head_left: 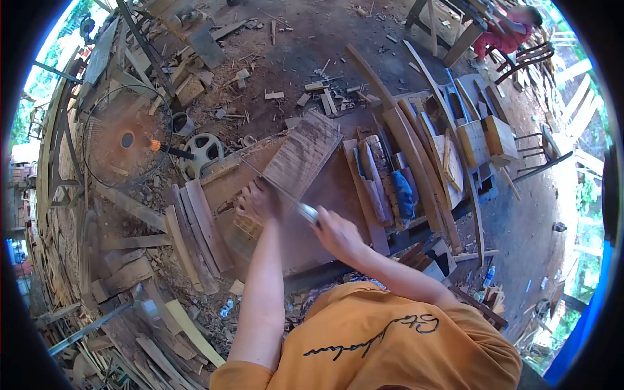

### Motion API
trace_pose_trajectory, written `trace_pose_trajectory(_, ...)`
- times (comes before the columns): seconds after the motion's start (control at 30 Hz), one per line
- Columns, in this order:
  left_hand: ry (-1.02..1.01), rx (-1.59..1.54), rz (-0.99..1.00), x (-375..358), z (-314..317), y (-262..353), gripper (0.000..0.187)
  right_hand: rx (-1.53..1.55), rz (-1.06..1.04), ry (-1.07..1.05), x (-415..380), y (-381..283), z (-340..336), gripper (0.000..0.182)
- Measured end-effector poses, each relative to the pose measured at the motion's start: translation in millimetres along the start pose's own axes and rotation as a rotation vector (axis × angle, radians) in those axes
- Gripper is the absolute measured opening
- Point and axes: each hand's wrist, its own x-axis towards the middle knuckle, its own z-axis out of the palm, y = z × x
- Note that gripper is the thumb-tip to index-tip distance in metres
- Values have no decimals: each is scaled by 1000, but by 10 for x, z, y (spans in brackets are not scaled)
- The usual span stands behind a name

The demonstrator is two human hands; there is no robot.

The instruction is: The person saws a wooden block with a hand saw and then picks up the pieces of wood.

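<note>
My right hand (339,235) is wrapped round the pale handle of a handsaw (308,211). The saw's long thin blade shows edge-on, slanting up to the left across a wooden board (303,153); its teeth are too small to make out. Close to the blade, on its near side, my left hand (257,203) grips the board, partly blurred and with some fingertips hidden. A shorter part of the wood (247,225) shows below that hand. The board rests at an angle on a dusty wooden bench (318,244).
A round fan (128,140) stands at the left. Long planks (207,224) lie left of the bench; stacked timbers (416,169) and a blue cloth (403,195) lie to the right. Offcuts (318,88) litter the floor. A person in red (504,39) sits at the far right.
</note>
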Motion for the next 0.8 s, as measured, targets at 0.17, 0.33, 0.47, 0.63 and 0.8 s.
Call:
trace_pose_trajectory(0.17,-23,6,-44,4,-76,46,46,-28,7,-34,206,-96,94,28)
trace_pose_trajectory(0.33,-32,21,48,-55,-176,84,36,-41,86,-63,88,-362,-63,28)
trace_pose_trajectory(0.47,10,15,63,-40,-105,62,33,-56,71,20,252,-265,145,27)
trace_pose_trajectory(0.63,6,4,70,-60,-137,67,35,24,25,25,251,-139,257,25)
trace_pose_trajectory(0.8,40,-19,103,7,18,20,40,15,-24,-1,387,-78,155,24)
